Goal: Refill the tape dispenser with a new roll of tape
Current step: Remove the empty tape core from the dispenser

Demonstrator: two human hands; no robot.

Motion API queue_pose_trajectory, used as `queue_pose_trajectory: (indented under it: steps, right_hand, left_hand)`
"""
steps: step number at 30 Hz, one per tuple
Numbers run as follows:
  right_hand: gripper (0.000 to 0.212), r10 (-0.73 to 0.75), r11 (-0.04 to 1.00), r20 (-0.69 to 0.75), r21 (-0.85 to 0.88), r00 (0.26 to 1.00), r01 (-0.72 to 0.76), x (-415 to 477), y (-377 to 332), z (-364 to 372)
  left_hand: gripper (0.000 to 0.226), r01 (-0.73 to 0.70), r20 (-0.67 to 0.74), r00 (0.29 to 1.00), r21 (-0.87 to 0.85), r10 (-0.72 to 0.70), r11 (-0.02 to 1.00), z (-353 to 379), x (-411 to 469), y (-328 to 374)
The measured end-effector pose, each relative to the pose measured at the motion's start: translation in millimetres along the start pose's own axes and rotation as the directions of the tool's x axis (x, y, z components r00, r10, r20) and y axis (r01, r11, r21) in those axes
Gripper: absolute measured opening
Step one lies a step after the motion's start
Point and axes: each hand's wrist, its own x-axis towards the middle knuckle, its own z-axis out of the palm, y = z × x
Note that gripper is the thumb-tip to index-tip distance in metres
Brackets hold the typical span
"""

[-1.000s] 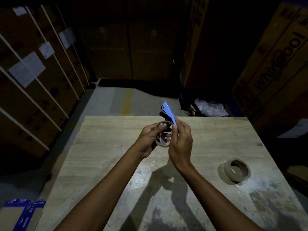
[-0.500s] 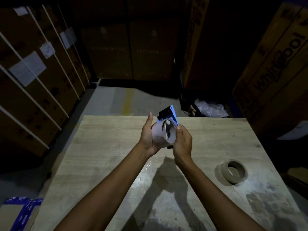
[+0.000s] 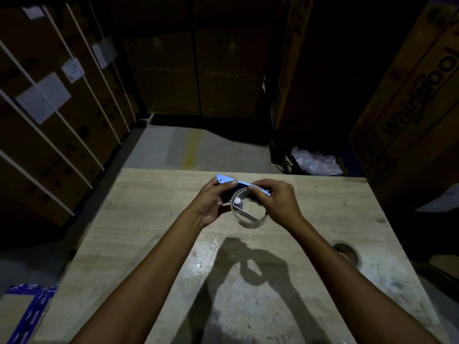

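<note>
I hold a blue tape dispenser point(image 3: 224, 180) above the far middle of the wooden table point(image 3: 149, 232). My left hand point(image 3: 211, 202) grips its blue end. My right hand point(image 3: 278, 202) closes over its other end and the rim of a pale, thin ring point(image 3: 248, 220) that sits on the dispenser, open side toward me. A small white hub point(image 3: 237, 200) shows inside the ring. A brown tape roll point(image 3: 346, 254) lies flat on the table at the right, partly behind my right forearm.
Tall cardboard boxes stand on the left point(image 3: 49, 108), at the back point(image 3: 198, 70) and on the right point(image 3: 409, 108). Crumpled plastic wrap point(image 3: 318, 161) lies on the floor beyond the table. A box with blue tape point(image 3: 24, 311) sits at the lower left.
The dispenser has turned from upright to lying roughly level, with the ring's open side now facing me. My hands have shifted apart to its two ends.
</note>
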Motion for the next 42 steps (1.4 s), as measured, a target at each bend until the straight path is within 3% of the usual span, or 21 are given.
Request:
queue_pose_trajectory:
  steps: [3, 9, 12, 15, 20, 26, 28, 31, 34, 39, 42]
  right_hand:
    - [0.010, 0.045, 0.996, 0.007, 0.074, 0.999, -0.046, 6, 5, -6]
    - [0.049, 0.333, 0.919, -0.062, 0.244, 0.941, -0.309, 6, 19, 5]
    - [0.041, 0.385, 0.847, 0.029, 0.386, 0.922, -0.366, 0, 12, 8]
    - [0.046, 0.449, 0.783, 0.056, 0.456, 0.892, -0.423, -4, 8, 13]
    - [0.029, 0.437, 0.820, -0.036, 0.427, 0.899, -0.381, -22, 9, 23]
    - [0.031, 0.408, 0.852, -0.088, 0.394, 0.909, -0.344, -25, 18, 20]
    - [0.032, 0.395, 0.873, -0.098, 0.349, 0.913, -0.340, -23, 19, 19]
    - [0.035, 0.312, 0.946, -0.109, 0.128, 0.944, -0.298, -17, 22, 15]
    - [0.043, 0.237, 0.967, 0.001, -0.094, 0.972, -0.236, -13, 20, 7]
    - [0.103, 0.183, 0.950, 0.255, -0.293, 0.949, -0.105, -9, 17, 5]
    - [0.110, 0.214, 0.916, 0.271, -0.388, 0.938, -0.097, -5, 21, 6]
  left_hand:
    - [0.032, 0.008, -0.044, 0.999, 0.020, -0.007, 1.000, 4, 1, -5]
    - [0.050, -0.087, -0.249, 0.968, -0.166, 0.044, 0.982, 15, 10, -22]
    - [0.029, -0.132, -0.322, 0.946, -0.247, 0.048, 0.960, 22, 12, -24]
    - [0.027, -0.163, -0.408, 0.913, -0.321, 0.019, 0.933, 30, 11, -31]
    - [0.053, -0.215, -0.525, 0.851, -0.363, -0.008, 0.907, 40, 12, -46]
    - [0.044, -0.043, -0.420, 0.903, -0.293, -0.088, 0.955, 36, 9, -44]
    - [0.036, -0.046, -0.422, 0.903, -0.286, -0.083, 0.957, 37, 9, -43]
    - [0.028, -0.067, -0.444, 0.893, -0.291, -0.072, 0.954, 38, 13, -45]
    - [0.031, -0.087, -0.470, 0.879, -0.315, -0.076, 0.945, 38, 16, -48]
    - [0.040, -0.123, -0.500, 0.864, -0.314, -0.054, 0.941, 41, 24, -48]
    - [0.041, -0.105, -0.490, 0.870, -0.302, -0.060, 0.948, 41, 24, -45]
